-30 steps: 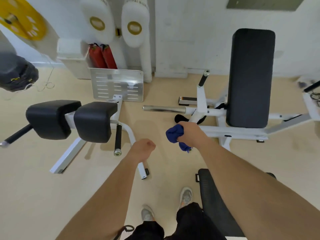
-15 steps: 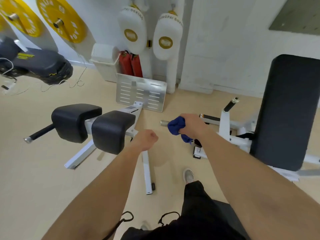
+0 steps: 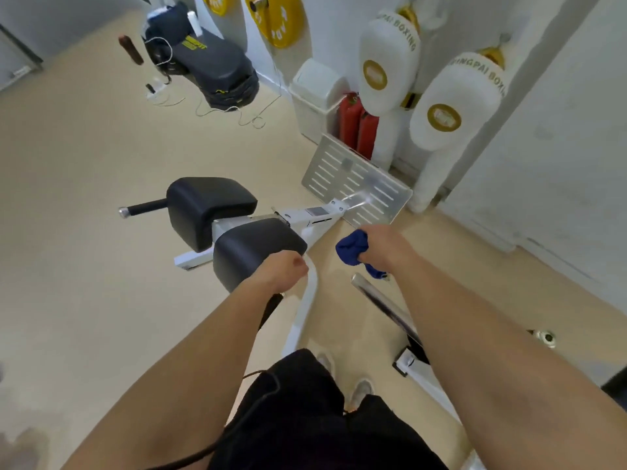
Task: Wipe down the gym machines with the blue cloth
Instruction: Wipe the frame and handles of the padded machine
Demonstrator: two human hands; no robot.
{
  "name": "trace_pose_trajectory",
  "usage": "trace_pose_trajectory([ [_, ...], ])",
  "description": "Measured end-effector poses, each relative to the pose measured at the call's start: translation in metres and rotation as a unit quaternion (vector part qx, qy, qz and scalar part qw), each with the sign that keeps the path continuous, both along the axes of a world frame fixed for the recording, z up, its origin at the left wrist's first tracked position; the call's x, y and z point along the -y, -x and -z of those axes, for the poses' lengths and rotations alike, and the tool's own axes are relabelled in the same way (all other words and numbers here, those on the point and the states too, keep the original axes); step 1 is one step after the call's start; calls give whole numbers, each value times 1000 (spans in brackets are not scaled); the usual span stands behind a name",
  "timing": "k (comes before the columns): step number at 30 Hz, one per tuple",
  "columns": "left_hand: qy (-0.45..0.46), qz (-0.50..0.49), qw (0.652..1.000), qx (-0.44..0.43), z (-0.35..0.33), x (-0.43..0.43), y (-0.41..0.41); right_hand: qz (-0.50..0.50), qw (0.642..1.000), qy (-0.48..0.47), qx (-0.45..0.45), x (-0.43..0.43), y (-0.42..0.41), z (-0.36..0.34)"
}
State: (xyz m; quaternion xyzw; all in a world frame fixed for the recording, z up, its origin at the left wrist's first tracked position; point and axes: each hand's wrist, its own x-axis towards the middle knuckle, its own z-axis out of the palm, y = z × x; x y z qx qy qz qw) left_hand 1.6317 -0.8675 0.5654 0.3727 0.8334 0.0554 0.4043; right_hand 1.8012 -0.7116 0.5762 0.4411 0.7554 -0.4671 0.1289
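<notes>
My right hand [image 3: 385, 247] grips the bunched blue cloth [image 3: 353, 247], held in the air above the floor just right of the white-framed machine. That machine has two black pads [image 3: 210, 206] [image 3: 252, 251] and a slotted metal footplate [image 3: 356, 183]. My left hand [image 3: 281, 269] is curled into a fist holding nothing, right in front of the nearer black pad. A chrome bar [image 3: 383, 305] of a second machine runs under my right forearm.
Two white boxing pads [image 3: 386, 59] hang on the wall above red extinguishers [image 3: 358, 125] and a white bin [image 3: 317, 96]. Yellow weight plates [image 3: 278, 18] lean at the back, beside a black bag [image 3: 210, 62] with cables on the floor. Open beige floor lies to the left.
My view has swung left and moved closer to the padded machine; the tall black backrest machine has left the view. Both hands keep their grip and have come up to the nearer pad.
</notes>
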Motion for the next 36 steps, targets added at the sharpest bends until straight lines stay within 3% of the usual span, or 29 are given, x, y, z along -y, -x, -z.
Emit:
trace_pose_trajectory([
  [5, 3, -29, 999, -22, 6, -18, 62, -119, 990, -59, -42, -34, 103, -2],
  [9, -4, -59, 998, -25, -5, -43, 111, -184, 978, -96, -27, -66, 160, -7],
  [21, -8, -207, 978, -13, -10, -62, 176, -318, 942, -104, 1, -133, 251, -12],
  [29, -29, -332, 943, 1, -6, -122, 188, -370, 926, -70, -29, -202, 306, -10],
  [36, -40, -451, 892, 14, 12, -239, 158, -466, 881, -80, -14, -310, 310, 11],
])
